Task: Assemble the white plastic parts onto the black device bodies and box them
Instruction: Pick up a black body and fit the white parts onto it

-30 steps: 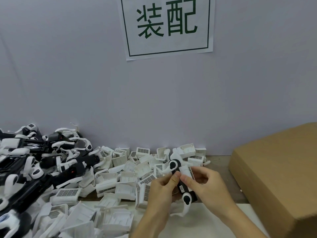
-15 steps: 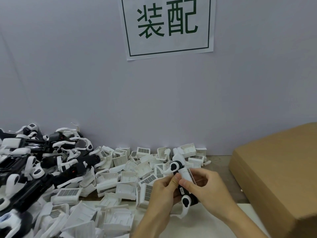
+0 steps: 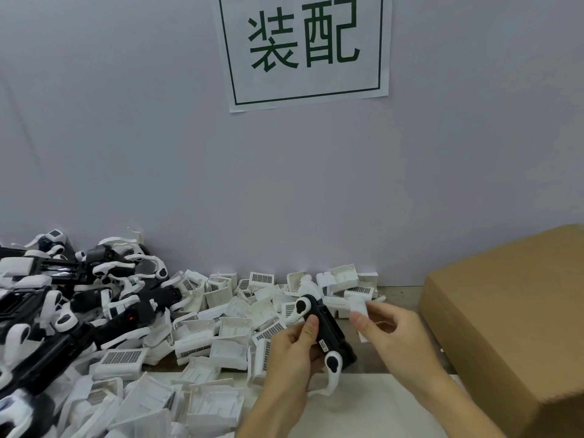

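Far left: a heap of black device bodies [image 3: 60, 314] with white curved arms attached, too tangled and cut off by the frame edge to count. Next, centre-left to centre: a pile of loose white plastic parts [image 3: 221, 330], several dozen at least, exact number not countable because they overlap; some show a dark grid face, others an open ribbed side. Centre: one left hand [image 3: 292, 352], fingers curled round one black device body [image 3: 328, 333], thumb pressed on its upper side; the body is tilted, raised above the pale mat [image 3: 379, 403], with two white arms visible, one at each end. Just right of it: one right hand [image 3: 390, 335], thumb and fingers pinching one white plastic part [image 3: 358, 308], held just beside the body and apart from it; most of the part is hidden behind the fingers. Far right: one brown cardboard box [image 3: 512, 314], cut off by the frame edge. On the wall above: one paper sign [image 3: 303, 49], top edge cropped.
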`<state>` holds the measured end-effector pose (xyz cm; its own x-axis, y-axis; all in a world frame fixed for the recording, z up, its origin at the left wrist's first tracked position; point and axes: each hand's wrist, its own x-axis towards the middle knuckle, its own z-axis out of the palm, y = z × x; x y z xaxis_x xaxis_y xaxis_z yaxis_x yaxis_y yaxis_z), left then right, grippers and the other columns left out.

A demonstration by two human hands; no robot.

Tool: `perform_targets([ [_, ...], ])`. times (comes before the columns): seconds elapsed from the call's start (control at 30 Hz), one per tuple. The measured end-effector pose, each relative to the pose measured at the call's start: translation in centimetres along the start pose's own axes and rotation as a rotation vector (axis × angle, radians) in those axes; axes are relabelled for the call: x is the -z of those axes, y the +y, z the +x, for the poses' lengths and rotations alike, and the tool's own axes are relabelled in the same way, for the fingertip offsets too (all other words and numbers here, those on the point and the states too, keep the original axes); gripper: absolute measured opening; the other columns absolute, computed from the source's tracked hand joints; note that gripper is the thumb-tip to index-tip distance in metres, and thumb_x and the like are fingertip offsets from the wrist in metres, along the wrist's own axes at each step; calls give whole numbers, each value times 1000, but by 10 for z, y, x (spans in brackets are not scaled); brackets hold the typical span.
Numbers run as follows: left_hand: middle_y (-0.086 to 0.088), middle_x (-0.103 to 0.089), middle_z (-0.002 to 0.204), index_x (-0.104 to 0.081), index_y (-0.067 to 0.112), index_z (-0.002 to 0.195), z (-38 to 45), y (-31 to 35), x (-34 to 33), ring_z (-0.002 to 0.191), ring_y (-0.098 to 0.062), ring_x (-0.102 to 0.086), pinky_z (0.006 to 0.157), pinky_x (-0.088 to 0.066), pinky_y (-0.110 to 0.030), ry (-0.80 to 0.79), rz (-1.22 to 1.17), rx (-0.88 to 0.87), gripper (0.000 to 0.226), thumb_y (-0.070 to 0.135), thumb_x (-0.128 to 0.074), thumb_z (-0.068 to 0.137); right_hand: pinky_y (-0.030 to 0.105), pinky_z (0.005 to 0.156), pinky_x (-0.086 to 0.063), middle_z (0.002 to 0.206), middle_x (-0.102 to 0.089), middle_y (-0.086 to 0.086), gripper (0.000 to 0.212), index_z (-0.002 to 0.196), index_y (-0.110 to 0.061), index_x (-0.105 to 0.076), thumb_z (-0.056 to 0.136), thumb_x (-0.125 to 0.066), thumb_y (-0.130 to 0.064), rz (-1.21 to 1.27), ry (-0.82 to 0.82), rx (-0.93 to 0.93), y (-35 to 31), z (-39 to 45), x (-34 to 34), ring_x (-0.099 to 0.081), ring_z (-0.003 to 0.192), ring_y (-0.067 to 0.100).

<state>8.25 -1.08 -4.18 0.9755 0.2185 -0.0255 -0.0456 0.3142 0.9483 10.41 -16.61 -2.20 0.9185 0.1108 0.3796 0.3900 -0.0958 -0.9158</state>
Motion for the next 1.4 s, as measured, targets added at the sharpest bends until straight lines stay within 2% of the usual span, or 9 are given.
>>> perform_targets([
  [0.2, -22, -76, 100, -76, 3, 105, -5, -1, -3, 96, -39, -74, 88, -58, -54, -98, 66, -52, 24, 17, -57, 99, 16, 71, -54, 89, -79, -9, 15, 98, -25, -77, 87, -76, -15, 30, -104, -9, 0, -4, -10, -74, 83, 6],
  [0.53, -22, -76, 101, -78, 5, 101, -5, 3, -2, 94, -34, -75, 81, -62, -46, -127, -2, -25, 34, 31, -66, 81, 24, 72, -58, 86, -77, -11, 10, 93, -30, -77, 84, -79, -33, -131, -89, 31, 1, -4, -15, -72, 81, 6],
  [0.67, -22, -76, 101, -80, 7, 96, -4, 3, -2, 93, -34, -75, 85, -60, -50, -120, -2, -12, 34, 32, -69, 78, 26, 70, -57, 84, -76, -12, 4, 89, -32, -77, 85, -78, -34, -139, -76, 74, 0, -4, -17, -71, 78, 7],
  [0.83, -23, -76, 96, -80, 6, 93, -6, 5, -2, 80, -29, -77, 56, -59, -30, -89, -31, 5, 34, 34, -67, 79, 24, 71, -51, 87, -64, -10, 10, 94, -35, -72, 89, -70, -43, -348, -45, 145, 6, -5, -25, -62, 82, 5],
  [0.97, -20, -77, 89, -81, 8, 86, -8, 4, -2, 69, -22, -76, 52, -55, -24, -86, -36, 2, 33, 34, -62, 89, 17, 68, -40, 93, -53, -15, 22, 107, -38, -62, 95, -53, -54, -537, -69, 119, 8, -7, -33, -56, 86, 1],
  [1.17, -26, -75, 98, -81, 5, 90, -8, 7, -3, 89, -36, -76, 63, -62, -39, -81, 6, 9, 30, 23, -58, 98, 25, 73, -54, 88, -73, -11, 12, 95, -28, -77, 96, -65, -24, -274, -123, 79, -2, -1, -17, -67, 84, 8],
  [1.23, -25, -75, 97, -80, 3, 92, -8, 7, -8, 90, -38, -75, 70, -62, -42, -68, 41, -20, 28, 23, -60, 97, 20, 72, -53, 87, -73, -16, 15, 95, -30, -77, 96, -64, -23, -300, -134, 86, -3, 0, -13, -66, 84, 5],
  [1.33, -23, -76, 92, -81, 6, 88, -7, 6, -10, 90, -38, -75, 78, -59, -46, -26, 64, -45, 29, 24, -61, 98, 22, 80, -51, 93, -71, -10, 17, 103, -30, -74, 99, -59, -25, -332, -48, 86, 0, -1, -24, -64, 93, 5],
  [1.4, -22, -76, 90, -81, 7, 86, -7, 8, -8, 86, -37, -74, 76, -58, -44, -23, 86, -54, 29, 25, -61, 98, 21, 78, -53, 92, -74, -7, 20, 102, -27, -74, 100, -57, -18, -202, -27, 24, 2, -1, -33, -67, 91, 6],
])
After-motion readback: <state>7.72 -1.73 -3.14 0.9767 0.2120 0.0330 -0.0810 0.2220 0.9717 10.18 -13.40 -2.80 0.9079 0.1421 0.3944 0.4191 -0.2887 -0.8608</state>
